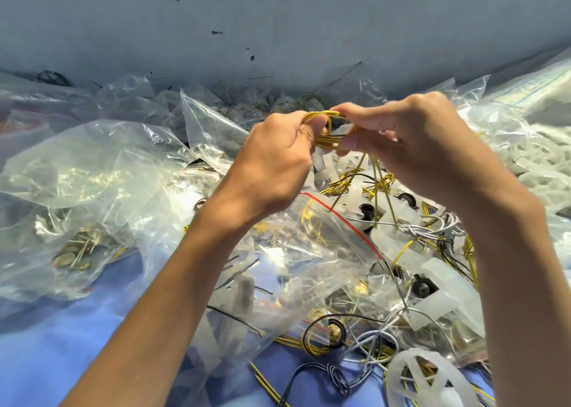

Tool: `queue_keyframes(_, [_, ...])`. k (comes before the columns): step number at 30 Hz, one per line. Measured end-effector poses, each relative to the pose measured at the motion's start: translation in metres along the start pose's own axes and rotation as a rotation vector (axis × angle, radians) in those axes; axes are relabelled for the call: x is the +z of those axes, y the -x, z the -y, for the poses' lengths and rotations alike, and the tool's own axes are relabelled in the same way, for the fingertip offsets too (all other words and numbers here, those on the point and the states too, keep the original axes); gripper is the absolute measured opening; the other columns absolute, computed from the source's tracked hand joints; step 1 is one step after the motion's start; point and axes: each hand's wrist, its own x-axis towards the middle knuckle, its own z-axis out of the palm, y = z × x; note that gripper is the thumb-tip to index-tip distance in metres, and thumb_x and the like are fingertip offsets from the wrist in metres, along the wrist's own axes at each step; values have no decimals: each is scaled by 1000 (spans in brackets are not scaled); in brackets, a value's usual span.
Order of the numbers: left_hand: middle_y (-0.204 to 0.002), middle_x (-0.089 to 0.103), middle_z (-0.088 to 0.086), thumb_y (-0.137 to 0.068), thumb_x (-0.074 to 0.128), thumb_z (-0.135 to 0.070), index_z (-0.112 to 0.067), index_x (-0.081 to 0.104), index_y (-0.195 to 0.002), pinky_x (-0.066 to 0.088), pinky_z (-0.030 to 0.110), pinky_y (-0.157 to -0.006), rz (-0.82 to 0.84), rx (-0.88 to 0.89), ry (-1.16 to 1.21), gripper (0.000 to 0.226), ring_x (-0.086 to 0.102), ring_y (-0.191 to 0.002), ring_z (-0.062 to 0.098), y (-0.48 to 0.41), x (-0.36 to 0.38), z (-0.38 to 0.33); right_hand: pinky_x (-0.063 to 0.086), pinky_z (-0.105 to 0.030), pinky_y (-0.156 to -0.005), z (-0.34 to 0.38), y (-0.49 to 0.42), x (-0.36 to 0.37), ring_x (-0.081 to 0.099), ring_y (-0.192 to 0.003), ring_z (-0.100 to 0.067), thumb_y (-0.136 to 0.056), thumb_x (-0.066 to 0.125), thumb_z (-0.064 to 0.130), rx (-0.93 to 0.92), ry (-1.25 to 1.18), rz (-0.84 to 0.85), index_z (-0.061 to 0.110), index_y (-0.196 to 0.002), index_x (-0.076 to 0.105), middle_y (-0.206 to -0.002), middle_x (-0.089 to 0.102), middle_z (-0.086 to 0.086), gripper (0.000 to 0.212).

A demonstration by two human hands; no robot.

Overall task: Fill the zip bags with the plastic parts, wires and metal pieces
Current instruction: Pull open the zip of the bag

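Both hands are raised over a heap of parts and hold one coil of yellow wire [328, 128] between them. My left hand [275, 162] grips its left side with curled fingers. On the coil's right side, my right hand [414, 137] pinches it. A loose yellow strand [381, 187] hangs down from the coil. Beneath my wrists lies a clear zip bag with a red seal line [340, 221]. Yellow, white and black wires [429, 230] and translucent white plastic parts [445, 273] are piled to the right.
Several crumpled clear bags [80, 171] cover the left side, some holding metal pieces [77, 252]. A white plastic wheel-shaped part [417, 379] sits at the lower right. Blue cloth [61, 345] shows at the lower left. A grey wall [278, 20] rises behind the heap.
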Motion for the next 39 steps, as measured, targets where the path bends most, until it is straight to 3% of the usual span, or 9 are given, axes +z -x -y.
queue_keyframes(2, [-81,66,7,-102,38,-33,-12,61,-85,51,47,-74,-35,32,-48,35,62,-82,28,1,3,-2,33,-31,-61,-1,0,-2,45,-63,-16,-86,68,26,23,134,34,20,-121,66,-67,60,-9,35])
queue_keyframes(4, [-72,62,3,-102,38,-32,-12,58,-80,50,41,-68,-23,53,-40,36,59,-72,24,2,5,-4,27,-30,-59,-5,0,-2,44,-63,-24,-86,69,22,26,195,8,19,-119,68,-72,66,-12,33])
queue_keyframes(8, [-79,66,3,-102,38,-32,-11,64,-85,47,35,-70,99,61,-17,37,57,-71,13,0,1,-5,40,-21,-53,-10,1,0,46,-54,-10,-84,64,14,5,6,-122,10,-100,73,-66,72,-3,19])
queue_keyframes(12, [-91,68,-7,-102,38,-19,-6,66,-101,44,4,-68,184,14,249,31,63,-79,-9,-2,0,-5,51,-24,-57,-17,-1,4,53,-53,-3,-83,64,13,111,-447,-122,11,-99,74,-65,68,-2,19])
queue_keyframes(18, [-95,73,9,-102,31,-20,-6,61,-104,52,15,-74,317,-49,556,33,71,-82,12,1,8,-3,46,-19,-59,-15,-3,9,56,-58,-7,-86,61,7,51,-708,-141,19,-102,72,-73,62,-8,23])
queue_keyframes(23, [-71,70,4,-102,31,-22,-7,61,-92,51,17,-66,347,-84,662,35,67,-65,14,1,4,-6,45,-18,-62,-12,-4,11,57,-63,-8,-89,58,3,14,-734,-132,22,-104,72,-85,58,4,28])
queue_keyframes(30, [-51,34,-11,-102,33,-21,-14,45,-77,37,17,-60,340,-186,618,28,31,-46,2,0,-1,-4,51,-18,-71,-16,1,9,63,-67,-4,-87,58,0,-32,-648,21,28,-133,41,-93,61,12,56])
queue_keyframes(34, [-54,28,-6,-96,39,-24,-15,44,-68,13,32,-64,432,-199,628,29,23,-48,4,0,-10,2,56,-28,-72,-11,2,7,64,-67,-9,-77,70,-5,-1,-629,79,20,-129,51,-95,59,6,61])
queue_keyframes(39, [-52,30,-7,-82,45,-33,-16,47,-62,35,15,-57,496,-203,598,27,29,-46,3,0,-19,9,55,-44,-72,-4,0,6,62,-78,-26,-73,76,7,-80,-452,109,10,-120,65,-110,60,-2,48])
